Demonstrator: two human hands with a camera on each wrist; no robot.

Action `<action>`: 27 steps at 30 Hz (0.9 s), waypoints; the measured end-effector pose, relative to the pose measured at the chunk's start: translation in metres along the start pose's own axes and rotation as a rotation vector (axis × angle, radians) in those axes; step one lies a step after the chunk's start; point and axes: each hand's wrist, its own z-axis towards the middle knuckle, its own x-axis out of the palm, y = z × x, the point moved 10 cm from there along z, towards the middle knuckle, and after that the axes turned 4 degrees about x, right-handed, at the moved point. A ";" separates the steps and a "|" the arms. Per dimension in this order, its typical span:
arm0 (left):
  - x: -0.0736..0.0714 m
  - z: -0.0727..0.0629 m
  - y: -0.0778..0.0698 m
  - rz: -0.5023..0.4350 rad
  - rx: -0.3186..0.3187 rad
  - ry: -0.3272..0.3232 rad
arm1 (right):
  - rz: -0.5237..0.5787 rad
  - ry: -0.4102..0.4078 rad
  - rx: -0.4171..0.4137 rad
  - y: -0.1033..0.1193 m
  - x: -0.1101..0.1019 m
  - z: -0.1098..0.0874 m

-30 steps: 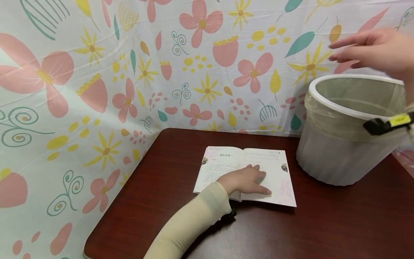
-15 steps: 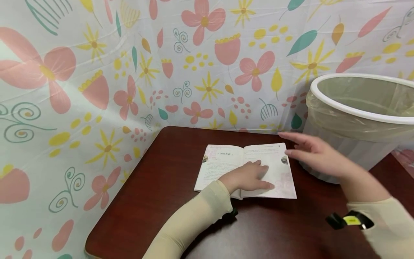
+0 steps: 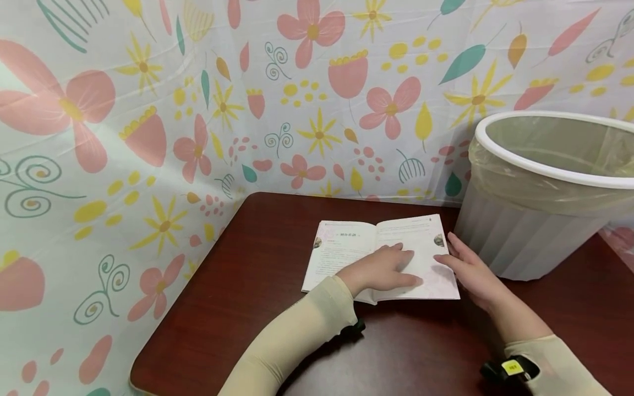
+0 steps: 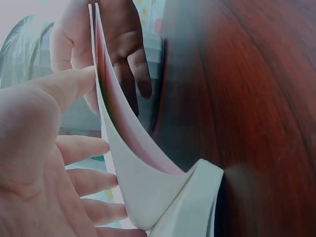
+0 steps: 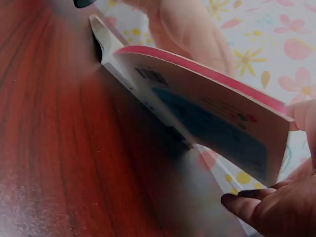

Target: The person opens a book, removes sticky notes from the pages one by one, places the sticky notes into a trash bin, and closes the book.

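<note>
An open book (image 3: 342, 254) with printed pages lies on the dark red-brown table. Across its middle and right-hand page rests my left hand (image 3: 380, 269), fingers spread. My right hand (image 3: 476, 278) is at the book's right edge, its thumb over the page side. In the right wrist view the back cover (image 5: 217, 121) tilts up from the table, with my right fingers (image 5: 252, 205) beneath it and the thumb at its edge. The left wrist view shows my left thumb (image 4: 74, 86) touching the page side, while my right hand reaches around the far edge.
A grey bin (image 3: 515, 231) with a white rim and a clear liner stands on the table just right of my right hand. A flower-patterned cloth (image 3: 317, 104) hangs behind and to the left. The table (image 3: 238, 297) has a rounded left corner.
My right hand has come down from above the bin, moving left to the book's right edge. My left hand stays on the pages. The book has shifted slightly right.
</note>
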 end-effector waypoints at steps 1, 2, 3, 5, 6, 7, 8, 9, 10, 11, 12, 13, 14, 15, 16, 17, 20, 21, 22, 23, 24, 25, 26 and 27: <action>-0.001 0.000 0.001 -0.024 -0.002 -0.009 | 0.022 0.006 -0.005 0.002 0.002 0.000; -0.002 0.000 0.002 -0.048 -0.001 -0.020 | 0.040 0.011 -0.011 0.004 0.003 0.000; -0.003 -0.001 0.003 -0.084 -0.002 -0.032 | 0.062 0.018 -0.020 0.008 0.005 -0.001; -0.006 -0.001 0.005 -0.161 -0.011 -0.056 | 0.127 0.038 -0.035 0.017 0.008 -0.002; -0.008 -0.002 0.006 -0.200 -0.017 -0.072 | 0.168 0.050 -0.039 0.021 0.010 -0.002; -0.010 -0.002 0.007 -0.239 -0.021 -0.090 | 0.205 0.062 -0.041 0.026 0.013 -0.003; -0.012 -0.003 0.008 -0.284 -0.028 -0.109 | 0.233 0.070 -0.045 0.031 0.015 -0.003; -0.014 -0.003 0.010 -0.336 -0.034 -0.131 | 0.252 0.079 -0.052 0.037 0.018 -0.003; -0.017 -0.004 0.011 -0.383 -0.040 -0.152 | 0.272 0.090 -0.061 0.042 0.021 -0.002; -0.019 -0.005 0.013 -0.441 -0.048 -0.169 | 0.282 0.101 -0.075 0.047 0.024 -0.001; -0.021 -0.005 0.015 -0.505 -0.054 -0.186 | 0.284 0.112 -0.093 0.052 0.028 0.000; -0.023 -0.006 0.017 -0.567 -0.067 -0.203 | 0.278 0.122 -0.110 0.057 0.032 0.001; -0.024 -0.007 0.020 -0.636 -0.083 -0.216 | 0.269 0.131 -0.122 0.061 0.037 0.002; -0.025 -0.008 0.022 -0.710 -0.102 -0.221 | 0.258 0.139 -0.128 0.065 0.042 0.004; -0.025 -0.009 0.026 -0.781 -0.127 -0.225 | 0.249 0.147 -0.134 0.068 0.047 0.005; -0.025 -0.009 0.029 -0.855 -0.149 -0.231 | 0.226 0.154 -0.143 0.071 0.053 0.006; -0.027 -0.012 0.036 -1.045 -0.187 -0.251 | 0.162 0.155 -0.156 0.078 0.067 0.012; -0.028 -0.012 0.037 -1.099 -0.188 -0.255 | 0.140 0.153 -0.165 0.081 0.072 0.013; -0.029 -0.014 0.039 -1.150 -0.184 -0.264 | 0.124 0.151 -0.181 0.083 0.076 0.015; -0.031 -0.017 0.041 -1.195 -0.181 -0.271 | 0.113 0.150 -0.194 0.084 0.080 0.017; -0.033 -0.019 0.042 -1.233 -0.177 -0.279 | 0.112 0.150 -0.200 0.085 0.085 0.020; -0.035 -0.022 0.045 -1.267 -0.174 -0.283 | 0.115 0.153 -0.210 0.086 0.089 0.022; -0.037 -0.024 0.048 -1.294 -0.170 -0.290 | 0.115 0.156 -0.221 0.087 0.093 0.024; -0.039 -0.027 0.050 -1.321 -0.159 -0.292 | 0.105 0.159 -0.228 0.087 0.098 0.027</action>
